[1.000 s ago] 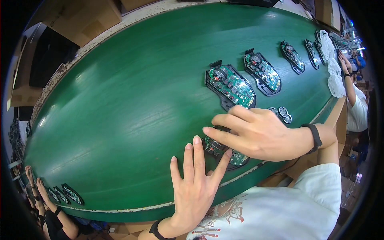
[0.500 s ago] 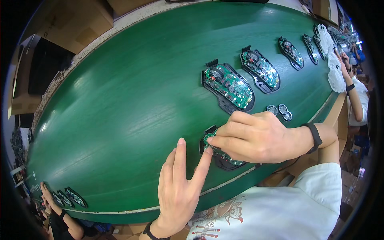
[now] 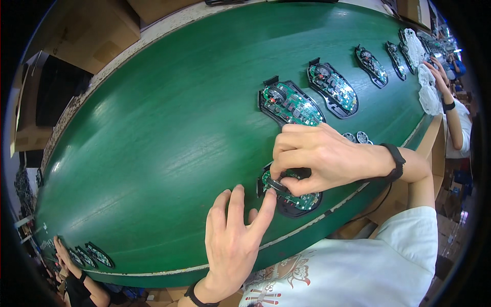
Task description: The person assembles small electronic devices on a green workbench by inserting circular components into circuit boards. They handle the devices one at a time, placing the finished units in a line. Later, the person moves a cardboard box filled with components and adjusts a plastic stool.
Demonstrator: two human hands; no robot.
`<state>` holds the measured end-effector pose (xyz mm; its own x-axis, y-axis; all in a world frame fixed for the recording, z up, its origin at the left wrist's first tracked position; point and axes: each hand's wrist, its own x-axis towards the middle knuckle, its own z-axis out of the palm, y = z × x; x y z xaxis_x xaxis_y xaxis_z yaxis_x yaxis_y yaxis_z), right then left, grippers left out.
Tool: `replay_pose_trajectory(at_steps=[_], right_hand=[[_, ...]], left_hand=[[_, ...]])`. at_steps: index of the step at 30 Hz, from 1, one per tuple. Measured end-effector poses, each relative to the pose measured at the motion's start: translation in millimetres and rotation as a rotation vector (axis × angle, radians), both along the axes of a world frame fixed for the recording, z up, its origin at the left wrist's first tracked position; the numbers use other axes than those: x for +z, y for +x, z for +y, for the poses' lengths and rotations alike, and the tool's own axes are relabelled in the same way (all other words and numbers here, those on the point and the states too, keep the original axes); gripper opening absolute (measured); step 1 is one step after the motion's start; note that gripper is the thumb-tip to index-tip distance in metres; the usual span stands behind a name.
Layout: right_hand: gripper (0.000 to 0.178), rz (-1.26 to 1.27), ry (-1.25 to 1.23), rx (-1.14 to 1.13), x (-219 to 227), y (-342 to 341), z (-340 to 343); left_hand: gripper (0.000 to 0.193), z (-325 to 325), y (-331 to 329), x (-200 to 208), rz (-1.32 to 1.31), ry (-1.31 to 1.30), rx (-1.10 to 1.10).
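An opened computer mouse base [image 3: 305,203] with a green circuit board lies close in front of me, near the belt's near edge. Thumb and index finger of my right hand [image 3: 330,156] pinch a dark scroll wheel [image 3: 276,185] at the board's left end. My left hand [image 3: 232,233] is open with fingers spread; its index fingertip touches the board or wheel there, and I cannot tell which. Just beyond my right hand lies another mouse base [image 3: 294,105] with its wheel on the board, partly covered by that hand.
Loose scroll wheels [image 3: 362,137] lie beside my right wrist on the green belt [image 3: 153,143]. More mouse bases [image 3: 335,89] line up toward the far right, by white plastic bags [image 3: 428,92] and a co-worker's hand [image 3: 437,74]. At lower left, another person's hand [image 3: 61,250] is beside several mouse bases [image 3: 98,254].
My right hand has shifted slightly away from me and curled, so the pinched scroll wheel now shows. My left fingers have drawn back a little. The co-worker's hand at far right has moved.
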<state>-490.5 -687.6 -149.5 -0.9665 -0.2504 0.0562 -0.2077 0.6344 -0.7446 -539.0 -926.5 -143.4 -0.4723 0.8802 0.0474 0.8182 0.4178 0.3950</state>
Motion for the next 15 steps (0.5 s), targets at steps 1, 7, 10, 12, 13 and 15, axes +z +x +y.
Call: replay_pose_trajectory(at_steps=[1, 7, 10, 12, 13, 15], right_hand=[[0.012, -0.004, -0.009, 0.006, -0.9, -1.7, -0.4], [0.016, 0.008, -0.012, 0.035, -4.5, -6.8, -1.1], [0.019, 0.027, 0.002, 0.049, -5.8, -8.5, -0.8], [0.015, -0.019, 0.006, 0.055, -2.2, -8.7, -0.9], [0.015, -0.021, 0.014, 0.056, -1.3, -8.7, -1.2], [0.015, -0.024, 0.033, 0.059, 0.4, -8.4, -2.1]], left_hand=[[0.055, 0.9, 0.2, -0.3, 0.008, -0.005, 0.001], [0.063, 4.4, -6.9, -3.4, 0.011, -0.022, -0.025], [0.064, 4.4, -8.3, -2.2, -0.011, -0.033, -0.023], [0.064, 4.3, -9.0, -0.9, -0.019, -0.039, -0.021], [0.064, 4.3, -9.3, -0.5, -0.020, -0.039, -0.022], [0.066, 2.4, -9.1, -1.2, -0.013, -0.038, -0.025]])
